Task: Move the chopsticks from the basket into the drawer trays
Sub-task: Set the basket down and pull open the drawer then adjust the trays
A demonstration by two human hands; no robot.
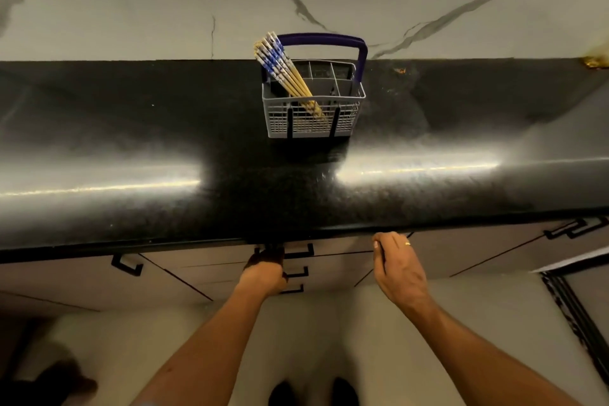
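A grey cutlery basket (346, 115) with a purple handle stands on the black countertop (164, 128). Several yellow chopsticks (283, 69) with blue-and-white tops lean to the left in its front left compartment. Below the counter edge, my left hand (265, 272) grips the black handle (298, 254) of the top drawer, which looks closed. My right hand (398, 265) rests with relaxed fingers against the drawer front just under the counter edge, holding nothing. The drawer trays are hidden.
More drawers with black handles (296, 273) sit below the top one. Cabinet doors flank them, with a handle at the left (127, 265) and one at the right (575, 230). A marble wall rises behind the counter. My feet stand on the pale floor.
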